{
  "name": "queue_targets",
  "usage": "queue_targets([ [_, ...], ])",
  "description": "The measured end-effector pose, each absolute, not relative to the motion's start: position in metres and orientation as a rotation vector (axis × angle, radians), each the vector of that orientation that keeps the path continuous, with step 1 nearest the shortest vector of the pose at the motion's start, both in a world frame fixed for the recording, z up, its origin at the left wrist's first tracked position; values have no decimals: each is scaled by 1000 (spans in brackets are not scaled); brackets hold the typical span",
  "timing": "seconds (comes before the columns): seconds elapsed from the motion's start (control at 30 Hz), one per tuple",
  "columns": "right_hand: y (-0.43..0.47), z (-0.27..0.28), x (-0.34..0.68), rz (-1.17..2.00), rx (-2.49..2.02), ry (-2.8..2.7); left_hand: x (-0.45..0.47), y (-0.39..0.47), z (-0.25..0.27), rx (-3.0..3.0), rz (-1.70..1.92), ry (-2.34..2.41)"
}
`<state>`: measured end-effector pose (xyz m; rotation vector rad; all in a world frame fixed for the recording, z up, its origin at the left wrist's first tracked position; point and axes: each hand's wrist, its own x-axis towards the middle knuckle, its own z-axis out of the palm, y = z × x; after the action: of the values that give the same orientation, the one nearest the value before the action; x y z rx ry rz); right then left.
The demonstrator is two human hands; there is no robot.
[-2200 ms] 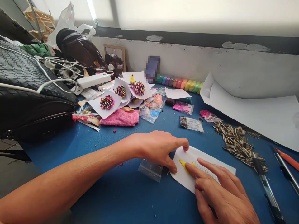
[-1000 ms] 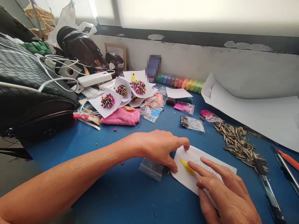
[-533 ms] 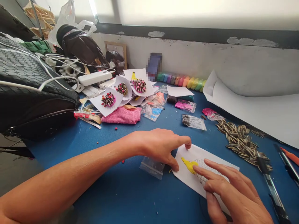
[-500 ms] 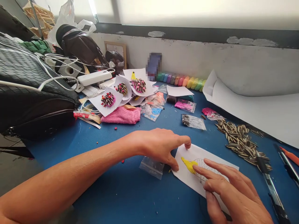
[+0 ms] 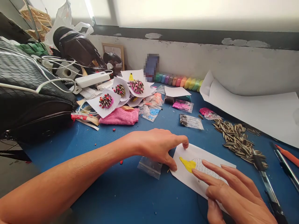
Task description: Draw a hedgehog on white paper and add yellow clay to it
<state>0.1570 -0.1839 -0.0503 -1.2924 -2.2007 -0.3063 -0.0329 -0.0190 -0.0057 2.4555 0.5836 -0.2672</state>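
A sheet of white paper (image 5: pixel 184 180) with a pencilled outline lies on the blue table. Yellow modelling clay (image 5: pixel 188 165) is spread flat over the pointed left end of that drawing. My left hand (image 5: pixel 161 146) rests with thumb and index finger apart, their tips on the paper's left edge; nothing is gripped. With fingers stretched out, my right hand (image 5: pixel 233 189) lies over the paper's right part, its index fingertip at the lower edge of the clay. The hand covers some of the drawing. Just under my left wrist is a small clear zip bag (image 5: pixel 149 168).
Sunflower seeds (image 5: pixel 238 140) are heaped at right, beside a pen (image 5: pixel 268 186). Bags of pink clay (image 5: pixel 183 105) and black clay (image 5: pixel 191 121) lie further back. Seed-covered clay figures (image 5: pixel 106 101) on paper, a pink cloth (image 5: pixel 119 116) and a black bag (image 5: pixel 35 93) occupy the left.
The yellow clay is flatter and wider at its right end. My right index fingertip has shifted slightly to the clay's lower edge. My left hand keeps its place on the paper.
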Motion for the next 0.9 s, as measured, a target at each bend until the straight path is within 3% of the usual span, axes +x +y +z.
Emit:
queue_targets([
  [0.9,-175,-53,162,-357,-1297,-2416,-33,-20,-5,2434,-282,603],
])
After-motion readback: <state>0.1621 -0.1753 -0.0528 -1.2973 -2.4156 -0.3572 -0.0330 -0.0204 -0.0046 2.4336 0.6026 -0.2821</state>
